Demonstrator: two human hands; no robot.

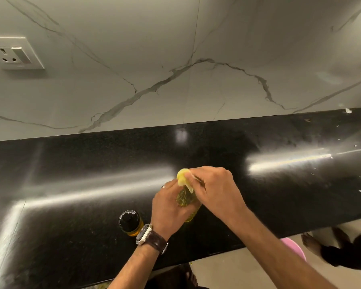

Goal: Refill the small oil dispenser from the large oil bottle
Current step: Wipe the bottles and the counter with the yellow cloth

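The large oil bottle (185, 198), clear plastic with yellow oil, stands on the black counter (71, 184) near its front edge. My left hand (170, 209) wraps around the bottle's body. My right hand (214, 188) pinches the bottle's yellow cap (182, 176) at the top. To the left of my left wrist stands the small oil dispenser (130, 222), a round glass jar with a black lid and a little yellow oil inside. Most of the bottle is hidden by my hands.
A marble-look wall rises behind the counter, with a white socket plate (15, 54) at the upper left. Small white crumbs dot the counter's right end. Beyond the front edge are a pink object (294, 250) and another person's bare foot (313, 245) on the floor.
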